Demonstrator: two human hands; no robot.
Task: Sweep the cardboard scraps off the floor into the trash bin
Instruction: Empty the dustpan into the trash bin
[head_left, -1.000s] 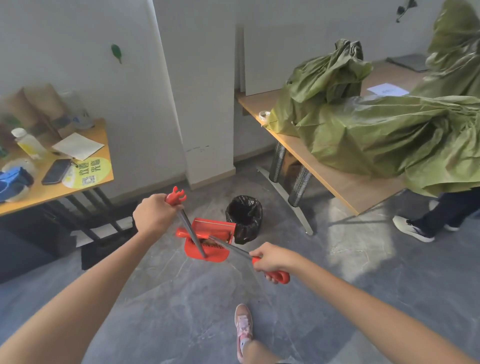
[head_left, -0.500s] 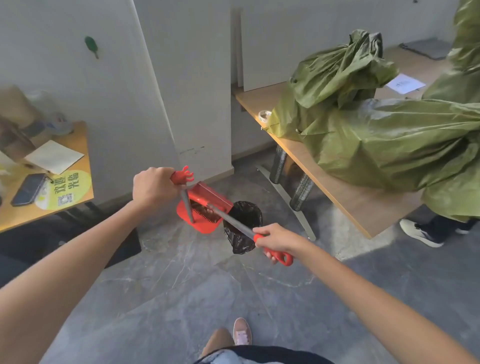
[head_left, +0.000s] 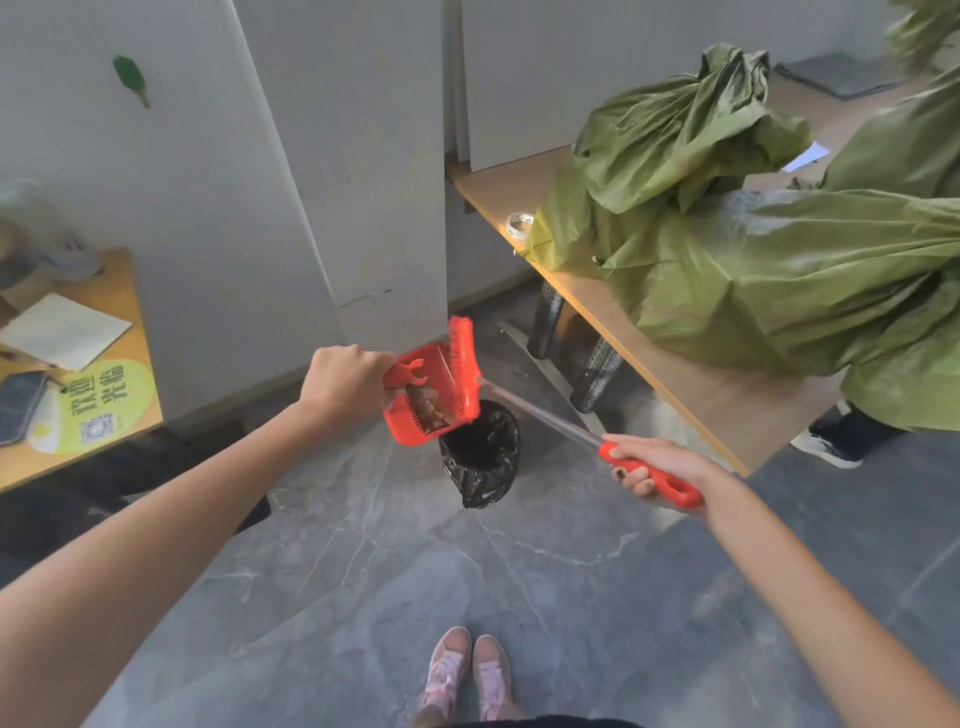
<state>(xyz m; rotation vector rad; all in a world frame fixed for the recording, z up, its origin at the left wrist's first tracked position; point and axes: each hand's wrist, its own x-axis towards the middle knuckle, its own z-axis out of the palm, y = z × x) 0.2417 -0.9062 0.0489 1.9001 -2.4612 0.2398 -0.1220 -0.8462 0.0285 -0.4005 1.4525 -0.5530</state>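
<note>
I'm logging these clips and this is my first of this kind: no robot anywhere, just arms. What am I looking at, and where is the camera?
There is no machine here. A person works with bare hands, and every picture comes from one wide-angle camera worn on the head, looking forward and down. That is why you see two forearms and the person's shoes. The left hand grips the handle of a red dustpan, tilted over the black-lined bin on the grey floor. Brown scraps lie in the pan. The right hand holds the broom by its red grip, with the brush against the pan. The right table carries green sheeting; the left table holds papers.
</note>
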